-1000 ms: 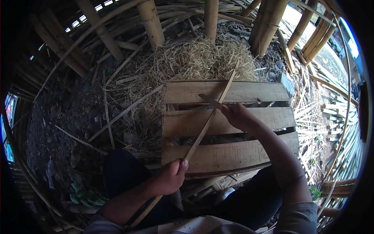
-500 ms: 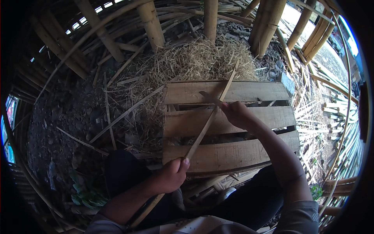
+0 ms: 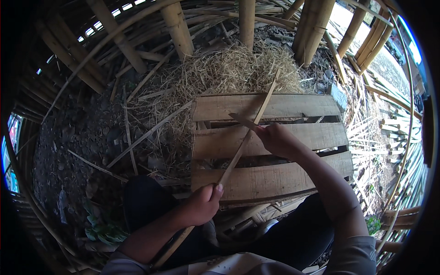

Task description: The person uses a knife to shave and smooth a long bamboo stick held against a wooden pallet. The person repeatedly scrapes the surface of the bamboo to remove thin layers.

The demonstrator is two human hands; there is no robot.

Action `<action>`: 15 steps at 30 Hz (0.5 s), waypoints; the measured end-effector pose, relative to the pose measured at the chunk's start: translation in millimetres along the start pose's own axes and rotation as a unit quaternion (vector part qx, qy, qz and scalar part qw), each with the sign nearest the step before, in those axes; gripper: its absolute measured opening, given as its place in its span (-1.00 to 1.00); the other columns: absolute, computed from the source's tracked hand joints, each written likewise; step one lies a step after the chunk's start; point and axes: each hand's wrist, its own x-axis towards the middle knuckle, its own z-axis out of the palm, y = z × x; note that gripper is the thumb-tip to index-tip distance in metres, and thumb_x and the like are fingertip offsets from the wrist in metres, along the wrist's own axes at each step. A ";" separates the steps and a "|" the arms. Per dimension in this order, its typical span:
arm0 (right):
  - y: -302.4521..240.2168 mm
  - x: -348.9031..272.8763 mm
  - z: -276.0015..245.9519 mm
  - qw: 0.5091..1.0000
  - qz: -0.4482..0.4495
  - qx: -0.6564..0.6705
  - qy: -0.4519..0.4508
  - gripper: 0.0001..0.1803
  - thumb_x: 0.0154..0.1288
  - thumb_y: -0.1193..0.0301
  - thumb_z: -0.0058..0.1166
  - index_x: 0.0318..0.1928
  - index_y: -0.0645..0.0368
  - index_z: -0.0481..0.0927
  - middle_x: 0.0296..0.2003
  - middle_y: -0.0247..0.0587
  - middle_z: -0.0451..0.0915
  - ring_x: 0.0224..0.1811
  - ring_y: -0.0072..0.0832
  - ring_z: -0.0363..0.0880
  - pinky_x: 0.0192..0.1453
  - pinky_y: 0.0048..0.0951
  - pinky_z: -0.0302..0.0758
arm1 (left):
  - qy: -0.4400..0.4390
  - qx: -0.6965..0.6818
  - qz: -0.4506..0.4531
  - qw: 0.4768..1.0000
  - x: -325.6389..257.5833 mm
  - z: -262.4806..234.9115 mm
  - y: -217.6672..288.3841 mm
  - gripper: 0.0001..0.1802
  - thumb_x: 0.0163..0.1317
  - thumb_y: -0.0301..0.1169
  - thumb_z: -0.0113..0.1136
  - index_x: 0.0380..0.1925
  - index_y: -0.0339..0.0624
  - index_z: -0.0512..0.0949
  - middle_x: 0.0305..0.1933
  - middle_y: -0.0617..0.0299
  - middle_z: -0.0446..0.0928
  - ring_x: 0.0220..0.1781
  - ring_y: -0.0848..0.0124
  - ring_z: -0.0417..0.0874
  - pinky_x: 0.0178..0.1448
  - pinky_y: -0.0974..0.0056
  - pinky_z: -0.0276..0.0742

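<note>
A long split bamboo strip [image 3: 237, 156] runs slantwise from beside my lap up across a slatted wooden bench [image 3: 293, 176], its far tip over the straw. Near the bench's front left corner, my left hand [image 3: 205, 205] is closed round the strip. My right hand [image 3: 276, 139] grips a knife by its handle, which the fingers hide. The knife's blade [image 3: 243, 120] points to the far left and lies across the strip, above the gap between the far and middle slats.
Beyond the bench lies a heap of pale shavings [image 3: 233, 68] at the foot of upright bamboo posts [image 3: 246, 27]. Loose strips [image 3: 149, 133] litter the dark ground on the left. Many cut bamboo poles [image 3: 403, 174] are stacked at the right. My knees flank the bench's near side.
My right hand has drawn the knife slightly nearer along the strip and a little left. My left hand and the strip stay almost where they were.
</note>
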 end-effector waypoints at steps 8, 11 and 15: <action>-7.2 -3.1 -7.1 1.000 0.026 0.005 0.003 -0.36 0.60 0.07 -0.15 -0.44 0.42 0.59 -0.64 0.15 0.52 -0.57 -0.18 0.51 -0.34 -0.10 0.47 | 0.006 0.009 0.005 1.000 -3.0 -0.9 4.8 -0.54 0.62 -0.18 -0.24 -0.24 -0.37 0.46 -0.48 -0.04 0.53 -0.42 0.13 0.60 -0.19 0.07 0.50; -14.4 -26.5 22.0 0.996 -0.040 0.037 -0.065 -0.36 0.61 0.06 -0.16 -0.39 0.43 0.60 -0.68 0.10 0.48 -0.65 -0.32 0.39 -0.46 -0.15 0.44 | 0.016 0.007 0.028 0.999 -3.1 1.9 -5.6 -0.55 0.62 -0.18 -0.24 -0.24 -0.37 0.46 -0.48 -0.05 0.52 -0.43 0.13 0.59 -0.19 0.07 0.49; -18.6 -5.2 -2.6 0.992 0.106 0.036 -0.061 -0.35 0.58 0.04 -0.13 -0.42 0.43 0.60 -0.55 0.27 0.58 -0.41 0.08 0.66 -0.23 -0.04 0.51 | 0.008 0.005 0.004 1.000 -5.1 -0.5 1.4 -0.57 0.61 -0.20 -0.23 -0.24 -0.37 0.46 -0.48 -0.08 0.52 -0.43 0.09 0.59 -0.19 0.06 0.48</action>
